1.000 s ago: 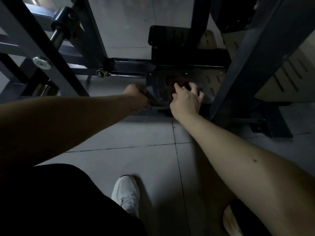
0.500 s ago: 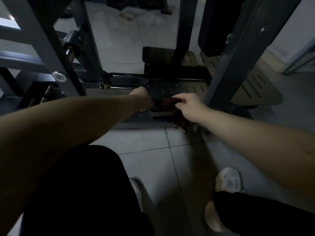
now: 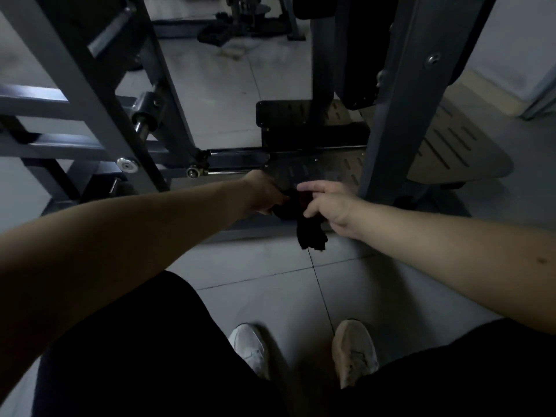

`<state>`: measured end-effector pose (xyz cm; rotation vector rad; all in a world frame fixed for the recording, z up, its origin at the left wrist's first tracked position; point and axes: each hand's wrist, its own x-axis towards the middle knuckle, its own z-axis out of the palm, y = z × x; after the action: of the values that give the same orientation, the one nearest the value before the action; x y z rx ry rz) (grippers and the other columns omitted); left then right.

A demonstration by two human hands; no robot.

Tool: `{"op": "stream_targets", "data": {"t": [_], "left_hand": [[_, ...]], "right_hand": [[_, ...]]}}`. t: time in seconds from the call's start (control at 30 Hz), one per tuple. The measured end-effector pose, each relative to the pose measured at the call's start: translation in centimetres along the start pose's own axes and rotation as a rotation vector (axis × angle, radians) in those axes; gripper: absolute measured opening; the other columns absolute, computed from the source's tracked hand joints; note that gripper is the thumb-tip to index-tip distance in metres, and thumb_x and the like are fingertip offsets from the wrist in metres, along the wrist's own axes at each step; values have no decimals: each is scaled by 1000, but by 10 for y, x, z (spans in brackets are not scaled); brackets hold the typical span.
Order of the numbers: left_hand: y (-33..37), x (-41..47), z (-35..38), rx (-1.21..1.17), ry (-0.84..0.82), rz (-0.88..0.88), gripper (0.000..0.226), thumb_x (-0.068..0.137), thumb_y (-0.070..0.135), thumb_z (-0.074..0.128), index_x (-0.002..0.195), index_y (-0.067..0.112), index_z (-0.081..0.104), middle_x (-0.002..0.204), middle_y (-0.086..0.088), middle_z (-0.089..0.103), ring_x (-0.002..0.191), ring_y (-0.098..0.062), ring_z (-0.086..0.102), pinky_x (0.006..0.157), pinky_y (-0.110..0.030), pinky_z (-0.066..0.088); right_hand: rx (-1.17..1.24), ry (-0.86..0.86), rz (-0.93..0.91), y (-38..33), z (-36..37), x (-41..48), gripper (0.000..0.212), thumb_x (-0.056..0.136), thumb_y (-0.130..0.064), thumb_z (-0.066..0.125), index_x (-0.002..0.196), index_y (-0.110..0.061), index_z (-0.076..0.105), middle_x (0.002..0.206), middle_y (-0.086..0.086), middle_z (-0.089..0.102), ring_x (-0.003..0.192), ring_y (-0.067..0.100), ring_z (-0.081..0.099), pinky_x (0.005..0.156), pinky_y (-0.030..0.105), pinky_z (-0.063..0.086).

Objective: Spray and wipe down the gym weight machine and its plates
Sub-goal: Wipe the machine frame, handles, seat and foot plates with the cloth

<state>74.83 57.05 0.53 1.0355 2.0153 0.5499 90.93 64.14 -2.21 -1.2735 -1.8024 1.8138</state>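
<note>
The left hand (image 3: 264,195) grips the dark cloth (image 3: 310,233) just in front of the foot plate (image 3: 319,171) — the right hand (image 3: 326,203) pinches it too. Most of the wiping looks left to do.

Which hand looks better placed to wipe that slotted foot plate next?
Probably right: the right hand pinches the cloth before the foot plate; the left hand grips the cloth's end at the plate's corner.

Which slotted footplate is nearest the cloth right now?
The near centre footplate, just beyond the cloth; the far dark one and pale right one sit clear.
</note>
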Motion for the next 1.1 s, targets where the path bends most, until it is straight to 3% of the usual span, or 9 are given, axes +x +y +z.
{"op": "stream_targets", "data": {"t": [0.07, 0.17, 0.23, 0.37, 0.47, 0.63, 0.8, 0.97, 1.1], "left_hand": [[-2, -8, -5, 18, 68, 16, 21, 95, 20, 71, 112, 7, 71, 92, -5, 71, 78, -17, 64, 76, -23, 57], [-10, -18, -14, 121, 222, 106, 17, 91, 20, 75, 103, 9, 77, 75, 5, 65, 60, -3, 55, 48, -6, 42], [-9, -27, -22, 248, 261, 142, 16, 92, 21, 72, 104, 11, 76, 86, 0, 68, 70, -10, 61, 57, -12, 47], [-8, -31, -30, 411, 275, 189, 8, 95, 17, 64, 103, 17, 67, 102, -4, 65, 93, -22, 60, 74, -26, 42], [-19, -27, -26, 381, 288, 240, 10, 94, 11, 62, 103, 14, 65, 99, -4, 63, 92, -22, 60, 74, -28, 44], [-47, -22, -24, 333, 279, 235, 15, 97, 10, 58, 95, 24, 61, 92, 0, 63, 84, -18, 59, 73, -26, 43], [-55, 6, -31, 366, 212, 236, 15, 97, 15, 59, 105, 19, 71, 96, -3, 67, 85, -21, 63, 71, -27, 43], [-55, 40, -30, 289, 189, 286, 21, 92, 19, 64, 112, 18, 70, 102, -4, 70, 94, -23, 67, 74, -26, 44], [-50, 68, -31, 267, 200, 356, 9, 96, 20, 61, 87, 20, 61, 91, -3, 65, 84, -26, 64, 67, -28, 41]], "right_hand": [[2, -50, -1, -5, 1, -1, 60, 73, 21, 67, 112, -24, 73, 113, 7, 70, 110, 22, 65, 91, 26, 54], [-61, -158, -5, -3, 3, -3, 68, 69, 15, 77, 124, -21, 65, 117, 10, 72, 115, 25, 66, 104, 36, 51], [-119, -205, 10, 0, 6, -6, 82, 60, -3, 89, 136, -15, 59, 122, 8, 71, 117, 23, 66, 109, 38, 48], [-195, -223, -22, 2, 6, -10, 25, 81, -13, 84, 103, -17, 73, 102, 1, 74, 101, 15, 68, 85, 22, 52], [-133, -231, -11, 1, 5, -6, 29, 83, -13, 82, 110, -15, 72, 100, 2, 75, 95, 14, 70, 70, 18, 53], [97, -251, 101, -2, 18, 6, 38, 82, 10, 74, 114, -9, 68, 107, 14, 75, 104, 29, 72, 88, 39, 60], [214, -244, 157, -9, 25, 14, 54, 89, 17, 59, 132, -16, 63, 120, 15, 71, 111, 29, 69, 85, 33, 58], [377, -224, 232, -9, 17, 25, 43, 97, 7, 52, 132, -15, 65, 122, 15, 72, 114, 31, 70, 92, 37, 56], [420, -103, 212, -19, 11, 35, 41, 95, 7, 43, 126, -9, 67, 113, 17, 73, 104, 31, 70, 90, 38, 57]]}}
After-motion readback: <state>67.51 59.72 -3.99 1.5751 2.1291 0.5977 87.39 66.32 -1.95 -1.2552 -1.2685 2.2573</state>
